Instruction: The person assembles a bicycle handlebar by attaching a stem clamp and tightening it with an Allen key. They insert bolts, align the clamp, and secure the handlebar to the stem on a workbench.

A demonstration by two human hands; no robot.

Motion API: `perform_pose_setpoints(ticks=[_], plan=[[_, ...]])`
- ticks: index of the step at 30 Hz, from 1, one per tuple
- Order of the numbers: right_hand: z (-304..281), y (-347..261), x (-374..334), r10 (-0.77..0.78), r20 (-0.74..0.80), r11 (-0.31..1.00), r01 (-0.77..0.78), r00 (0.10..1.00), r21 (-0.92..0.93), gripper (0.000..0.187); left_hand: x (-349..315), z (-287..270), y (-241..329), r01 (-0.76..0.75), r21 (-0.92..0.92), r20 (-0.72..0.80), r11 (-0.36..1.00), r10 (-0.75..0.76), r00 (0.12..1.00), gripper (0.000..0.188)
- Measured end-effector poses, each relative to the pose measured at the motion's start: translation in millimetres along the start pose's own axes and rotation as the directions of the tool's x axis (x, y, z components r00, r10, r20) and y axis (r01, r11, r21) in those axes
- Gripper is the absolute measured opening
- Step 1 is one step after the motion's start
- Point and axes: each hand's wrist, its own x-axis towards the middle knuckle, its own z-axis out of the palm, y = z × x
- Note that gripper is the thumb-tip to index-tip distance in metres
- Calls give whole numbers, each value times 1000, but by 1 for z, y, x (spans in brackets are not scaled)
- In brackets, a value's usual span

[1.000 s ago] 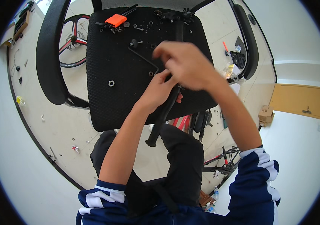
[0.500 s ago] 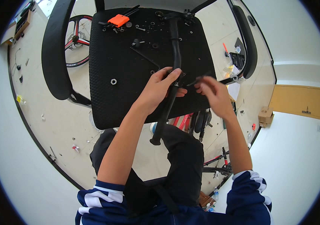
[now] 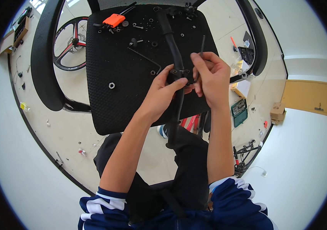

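A black bicycle handlebar [image 3: 175, 51] lies lengthwise over the black chair seat [image 3: 111, 111], its near end reaching over my legs. My left hand [image 3: 161, 94] is closed round its middle, thumb on top, just below a small black clamp [image 3: 179, 72]. Close by on the right, my right hand [image 3: 214, 78] pinches a thin dark hex key [image 3: 203, 43], whose long arm points up and away. My fingers hide its lower end, so I cannot tell whether it sits in a bolt. A second hex key [image 3: 145, 58] rests on the seat left of the bar.
On the seat lie a silver nut [image 3: 111, 85], an orange tool holder [image 3: 113, 20] and several small bolts and washers. Black armrests [image 3: 48, 57] flank the seat. A spoked wheel [image 3: 71, 44] is on the floor at left, an opened green case [image 3: 239, 113] at right.
My right hand has come in against the clamp, and the hex key has swung from lying sideways to pointing away. The handlebar's far end has tilted left. My left hand keeps its hold.
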Motion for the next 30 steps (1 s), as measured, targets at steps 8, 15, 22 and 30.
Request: perform_pose_setpoints(ticks=[8,15,22,30], plan=[[12,7,1,-28,-20,986,25,999,-164,30,2,0,-6,29,-283,23,959,-23,999,50],[11,24,7,-247,-42,887,209,968,-412,33,3,8,-8,23,-253,-14,967,-27,1000,56],[13,20,11,-337,-7,788,278,942,-549,32,9,3,-15,32,-219,-5,975,-34,999,56],[9,18,15,-304,-15,799,246,952,-548,32,9,7,-14,27,-236,-3,971,-29,1000,56]])
